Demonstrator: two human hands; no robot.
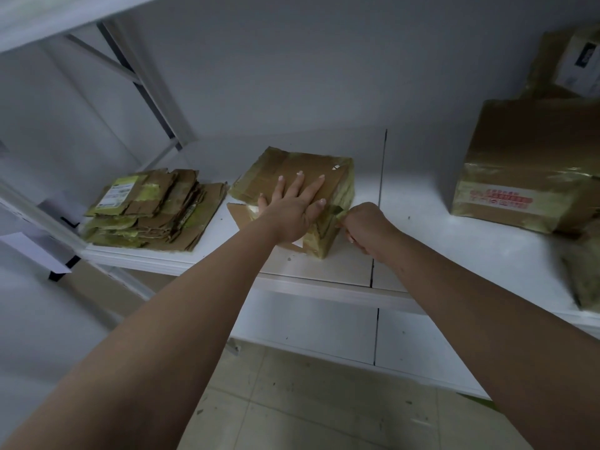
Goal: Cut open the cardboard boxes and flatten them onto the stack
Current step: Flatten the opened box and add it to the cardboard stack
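Taped brown box (pixel 302 177), near flap (pixel 240 214) seemingly open

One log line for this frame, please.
phase: cutting | left hand: flat on taped brown cardboard box | right hand: fist at box's near edge, tool unseen | flattened cardboard stack: left

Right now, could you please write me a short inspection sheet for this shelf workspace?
Surface: white shelf, small dark specks, a seam down the middle.
Job's things: taped cardboard box at centre, not yet flattened; stack of flattened cardboard to its left.
Clutter: larger taped box at right, more cardboard behind and beside it.
Grips: left hand pressed flat on the box top; right hand curled at the box's near right corner, whether it holds a tool cannot be told.
Cables: nothing seen.
Surroundings: white wall, metal shelf frame, tiled floor below.
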